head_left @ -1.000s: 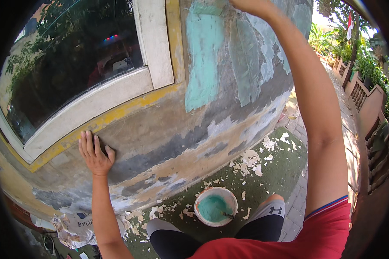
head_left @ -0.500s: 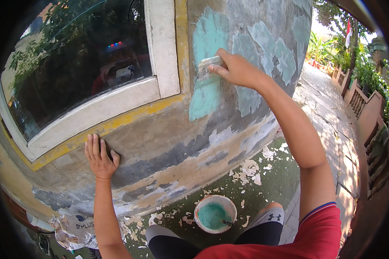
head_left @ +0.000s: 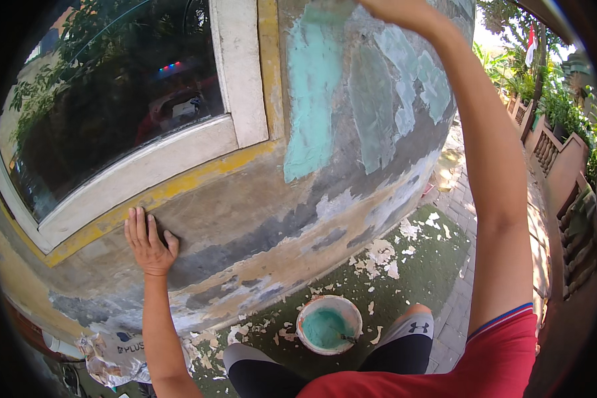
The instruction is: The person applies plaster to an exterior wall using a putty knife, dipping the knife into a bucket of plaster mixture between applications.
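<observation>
My left hand (head_left: 151,244) lies flat on the bare grey-brown wall (head_left: 225,199) below the window, its fingers stretched out and holding nothing. At the top edge, my right hand (head_left: 395,9) is raised to the wall, its fingers cut off or smeared by motion. The pale flat putty spreader it grips in the earlier frame is at best a blur there now. Wet turquoise filler (head_left: 312,99) runs down the wall in a tall strip beside the window's yellow border. Between my knees, a round white bucket (head_left: 303,326) contains turquoise paste and a dark-handled tool (head_left: 349,339).
The white window frame (head_left: 159,159) surrounds dark glass at the left. Paint flakes (head_left: 380,255) litter the green ground along the wall's foot. A crumpled bag (head_left: 116,358) lies at lower left. A paved path (head_left: 459,199) and a low balustrade (head_left: 554,156) run along the right.
My right hand has gone up along the filler strip to the picture's top edge, its arm straightening. The strip's upper part shows more filler. My left hand stays on the wall.
</observation>
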The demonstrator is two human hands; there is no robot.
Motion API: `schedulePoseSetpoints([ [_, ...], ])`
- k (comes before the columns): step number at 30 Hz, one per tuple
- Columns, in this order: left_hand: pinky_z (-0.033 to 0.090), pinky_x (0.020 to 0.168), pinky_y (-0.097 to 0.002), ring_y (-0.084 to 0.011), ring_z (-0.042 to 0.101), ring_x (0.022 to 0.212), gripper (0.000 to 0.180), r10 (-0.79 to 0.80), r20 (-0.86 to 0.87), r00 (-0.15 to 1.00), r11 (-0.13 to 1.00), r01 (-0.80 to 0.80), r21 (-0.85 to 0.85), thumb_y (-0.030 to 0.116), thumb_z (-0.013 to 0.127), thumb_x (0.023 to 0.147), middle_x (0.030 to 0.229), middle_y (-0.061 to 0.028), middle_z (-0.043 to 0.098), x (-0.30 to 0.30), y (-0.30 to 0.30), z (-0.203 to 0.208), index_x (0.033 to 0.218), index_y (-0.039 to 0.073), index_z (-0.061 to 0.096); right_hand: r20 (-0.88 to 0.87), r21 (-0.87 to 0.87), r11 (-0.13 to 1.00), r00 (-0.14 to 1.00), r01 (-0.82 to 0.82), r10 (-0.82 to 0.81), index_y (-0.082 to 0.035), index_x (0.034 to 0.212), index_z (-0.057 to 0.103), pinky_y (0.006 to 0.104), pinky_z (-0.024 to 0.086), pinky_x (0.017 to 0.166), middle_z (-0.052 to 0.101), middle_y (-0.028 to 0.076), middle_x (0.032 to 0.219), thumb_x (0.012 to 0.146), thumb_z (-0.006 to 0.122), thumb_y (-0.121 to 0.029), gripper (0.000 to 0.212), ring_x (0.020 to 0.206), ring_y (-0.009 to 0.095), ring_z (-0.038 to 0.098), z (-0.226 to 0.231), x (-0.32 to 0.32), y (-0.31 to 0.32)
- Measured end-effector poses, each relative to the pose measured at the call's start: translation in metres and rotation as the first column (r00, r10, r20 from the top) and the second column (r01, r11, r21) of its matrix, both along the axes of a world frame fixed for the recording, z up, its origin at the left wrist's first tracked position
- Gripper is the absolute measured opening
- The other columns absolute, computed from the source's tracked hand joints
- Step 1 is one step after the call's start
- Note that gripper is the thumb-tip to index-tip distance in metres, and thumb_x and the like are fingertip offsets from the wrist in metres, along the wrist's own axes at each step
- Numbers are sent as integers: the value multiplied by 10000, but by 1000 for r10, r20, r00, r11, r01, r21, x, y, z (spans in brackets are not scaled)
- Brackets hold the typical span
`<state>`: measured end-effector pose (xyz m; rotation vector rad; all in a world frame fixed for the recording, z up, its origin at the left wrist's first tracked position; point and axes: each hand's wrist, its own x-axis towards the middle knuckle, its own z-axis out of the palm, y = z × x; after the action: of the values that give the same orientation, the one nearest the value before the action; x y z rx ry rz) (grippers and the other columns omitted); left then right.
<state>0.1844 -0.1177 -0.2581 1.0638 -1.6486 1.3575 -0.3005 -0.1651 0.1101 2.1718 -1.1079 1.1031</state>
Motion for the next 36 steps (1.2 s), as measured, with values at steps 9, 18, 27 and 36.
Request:
schedulePoseSetpoints([
  [9,320,1125,-563,-411,421,1368,554,-26,0,1000,999,26,-32,178,549,841,1460,-219,441,-5,-5,1,1364,28,442,-50,587,806,997,74,-54,-3,1119,467,525,464,732,642,296,907,965,573,-402,441,870,472,622,-257,-16,-9],
  [18,316,1127,-563,-411,415,1374,564,-14,-5,1000,999,14,-31,172,550,838,1464,-218,437,-5,-5,0,1372,30,436,-37,105,992,997,69,-66,-2,1156,498,423,485,691,654,199,859,971,575,-437,479,785,330,637,-108,-24,-59],
  [27,338,1115,-557,-407,429,1365,554,12,6,1000,999,-12,-30,161,547,844,1460,-214,448,-8,-3,1,1373,33,440,80,40,991,988,131,-134,74,1203,557,428,487,898,648,271,1151,936,599,-460,599,1051,357,637,-9,-27,-6],
  [36,341,1116,-546,-393,431,1368,553,3,-6,1000,999,-4,-35,166,556,843,1459,-198,453,-9,-1,4,1371,45,445,224,589,802,973,-99,-45,-12,1089,480,403,464,630,583,140,719,956,609,-422,450,675,276,586,-286,-4,33],
])
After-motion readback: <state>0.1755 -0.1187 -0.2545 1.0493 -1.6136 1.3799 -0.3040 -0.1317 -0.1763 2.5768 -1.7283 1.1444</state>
